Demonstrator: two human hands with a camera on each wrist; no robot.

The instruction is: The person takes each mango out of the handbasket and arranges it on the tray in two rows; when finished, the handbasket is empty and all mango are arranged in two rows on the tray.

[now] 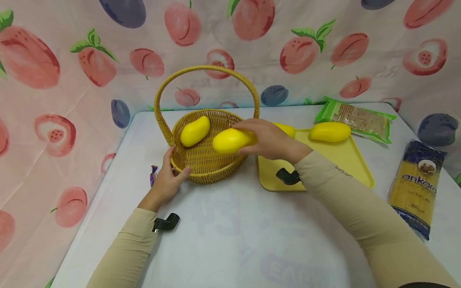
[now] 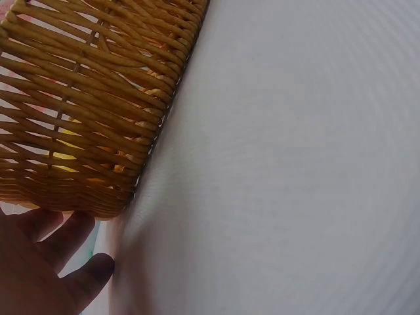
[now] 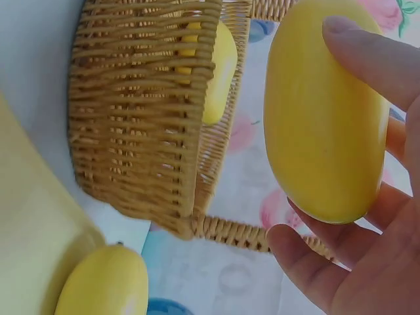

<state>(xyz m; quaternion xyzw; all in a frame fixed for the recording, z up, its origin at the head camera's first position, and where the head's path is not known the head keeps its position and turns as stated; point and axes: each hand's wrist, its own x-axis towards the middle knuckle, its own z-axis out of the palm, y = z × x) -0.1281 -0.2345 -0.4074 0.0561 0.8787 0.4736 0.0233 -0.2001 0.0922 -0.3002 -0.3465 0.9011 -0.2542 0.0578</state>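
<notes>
Beige sleeves point(image 1: 363, 224) angle forward over the white table point(image 1: 223, 244), each carrying a black wrist device point(image 1: 167, 222) just behind the hand. On the left, the left hand point(image 1: 165, 182) touches the near-left edge of the wicker basket point(image 1: 216, 176), thumb and fingers spread apart against it, probably to keep it from sliding or tipping. Just left of that hand lies a purple-wrapped candy point(image 1: 153, 175).

From the right, the right hand point(image 1: 270, 138) grips a yellow mango point(image 1: 230, 141), thumb on one side and fingers curled round the other; such a hold suits a smooth, rounded fruit. This held mango hangs above the right part of the basket, clear of the rim and beneath the upright arched handle point(image 1: 207, 69). Inside, a second mango point(image 1: 195, 131) leans at the left, leaving woven floor bare beside it.

Right of the basket sits a yellow tray point(image 1: 271, 178), its low lip likely helping to stop round fruit rolling off; two more mangoes, one partly hidden by the hand point(image 1: 287, 129), rest toward its far side. Farther right lies the "ankara" packet point(image 1: 417, 188), and beyond the tray a green-edged packet point(image 1: 363, 118), before the fruit-printed cloth point(image 1: 248, 48).
</notes>
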